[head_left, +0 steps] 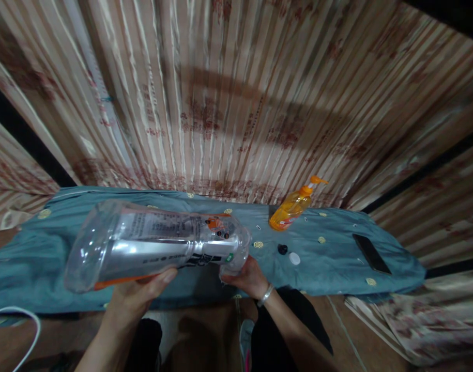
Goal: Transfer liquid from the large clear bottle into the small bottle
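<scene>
Home bedroom by its look, floral striped curtains (pixel 220 129), dark frame bars (pixel 30 142), teal patterned sheet (pixel 333 263)

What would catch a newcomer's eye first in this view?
First, the large clear bottle, held sideways between the left hand and right hand above the blue-green cloth. Next, the orange pump bottle on the cloth to the right, near the striped curtain; farther right lies a dark phone.

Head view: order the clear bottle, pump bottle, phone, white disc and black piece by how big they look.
1. Clear bottle, probably helped by nearness to the camera
2. Pump bottle
3. Phone
White disc and black piece: too alike to rank
</scene>
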### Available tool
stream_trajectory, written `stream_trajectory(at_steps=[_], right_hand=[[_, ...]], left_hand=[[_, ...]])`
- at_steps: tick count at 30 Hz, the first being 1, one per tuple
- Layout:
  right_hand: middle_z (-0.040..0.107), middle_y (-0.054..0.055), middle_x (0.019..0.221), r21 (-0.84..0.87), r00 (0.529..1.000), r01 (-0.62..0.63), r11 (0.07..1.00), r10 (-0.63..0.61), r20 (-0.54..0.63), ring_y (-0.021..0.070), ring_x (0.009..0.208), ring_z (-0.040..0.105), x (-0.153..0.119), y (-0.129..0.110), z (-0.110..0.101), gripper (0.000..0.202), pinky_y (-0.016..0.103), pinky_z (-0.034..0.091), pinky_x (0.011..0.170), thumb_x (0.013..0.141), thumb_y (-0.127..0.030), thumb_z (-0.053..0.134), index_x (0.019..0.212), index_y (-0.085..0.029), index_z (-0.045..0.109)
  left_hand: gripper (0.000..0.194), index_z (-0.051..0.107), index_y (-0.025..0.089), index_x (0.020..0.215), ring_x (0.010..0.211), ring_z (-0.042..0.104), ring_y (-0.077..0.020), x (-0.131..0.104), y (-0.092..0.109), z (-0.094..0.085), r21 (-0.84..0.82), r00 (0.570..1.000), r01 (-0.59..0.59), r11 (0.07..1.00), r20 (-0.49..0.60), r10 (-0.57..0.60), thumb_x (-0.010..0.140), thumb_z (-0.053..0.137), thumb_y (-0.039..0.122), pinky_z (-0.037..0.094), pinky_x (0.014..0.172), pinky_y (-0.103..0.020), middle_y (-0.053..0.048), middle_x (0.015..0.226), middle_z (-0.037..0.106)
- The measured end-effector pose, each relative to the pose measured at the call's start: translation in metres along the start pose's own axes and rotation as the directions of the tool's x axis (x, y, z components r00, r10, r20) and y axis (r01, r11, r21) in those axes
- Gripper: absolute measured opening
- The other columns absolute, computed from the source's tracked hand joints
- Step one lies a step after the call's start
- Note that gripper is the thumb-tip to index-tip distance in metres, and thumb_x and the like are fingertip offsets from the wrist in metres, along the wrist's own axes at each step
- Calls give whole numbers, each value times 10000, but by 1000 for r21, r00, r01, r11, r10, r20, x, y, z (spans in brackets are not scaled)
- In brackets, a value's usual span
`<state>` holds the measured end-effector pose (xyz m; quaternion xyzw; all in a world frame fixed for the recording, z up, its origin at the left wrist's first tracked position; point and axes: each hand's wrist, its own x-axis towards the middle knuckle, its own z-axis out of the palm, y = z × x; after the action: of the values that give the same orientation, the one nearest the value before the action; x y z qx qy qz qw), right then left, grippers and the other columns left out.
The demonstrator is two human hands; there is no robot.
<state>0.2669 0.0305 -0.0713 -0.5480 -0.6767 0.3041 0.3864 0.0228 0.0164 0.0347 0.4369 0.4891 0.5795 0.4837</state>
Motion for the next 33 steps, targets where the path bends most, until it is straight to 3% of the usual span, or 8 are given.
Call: stream_trajectory(at_steps=[6,12,19,25,33], right_hand=[[730,65,923,-20,999,-39,999,39,10,284,854,706,0,-1,-1,474,413,558,805,591,-258,784,1036,-198,631],[736,73,927,-35,998,-61,998,61,2,284,824,716,-1,2,1,546,395,559,766,591,-277,796,1093,-182,606],[743,78,946,-53,998,-69,996,69,10,290,881,706,-2,2,1,556,399,551,815,594,-253,807,1112,-198,612],[737,82,978,-1,998,-63,998,63,21,280,872,705,-2,2,1,499,392,551,798,608,-275,783,1070,-194,613],[734,80,986,-15,999,-45,999,45,18,266,906,700,-2,-1,1,319,394,549,843,617,-245,769,912,-199,656]], left_hand=[[522,731,226,1047,896,742,-309,1,3,3,-5,1000,-27,1000,-5,27,552,808,373,582,871,-417,-57,909,800],[429,748,221,979,762,748,-264,2,-3,-2,7,1000,11,1000,-12,-11,564,803,313,601,803,-371,-30,801,796],[390,753,191,925,776,746,-291,2,-4,-2,-28,1000,8,1000,9,-8,558,813,310,600,806,-377,-60,727,785],[353,745,219,925,766,749,-275,1,-5,-1,-23,999,34,999,-9,-35,576,778,266,604,756,-331,-48,755,786],[349,751,199,898,818,742,-276,0,-6,-4,7,999,46,999,5,-46,576,804,323,584,837,-335,-59,714,775]])
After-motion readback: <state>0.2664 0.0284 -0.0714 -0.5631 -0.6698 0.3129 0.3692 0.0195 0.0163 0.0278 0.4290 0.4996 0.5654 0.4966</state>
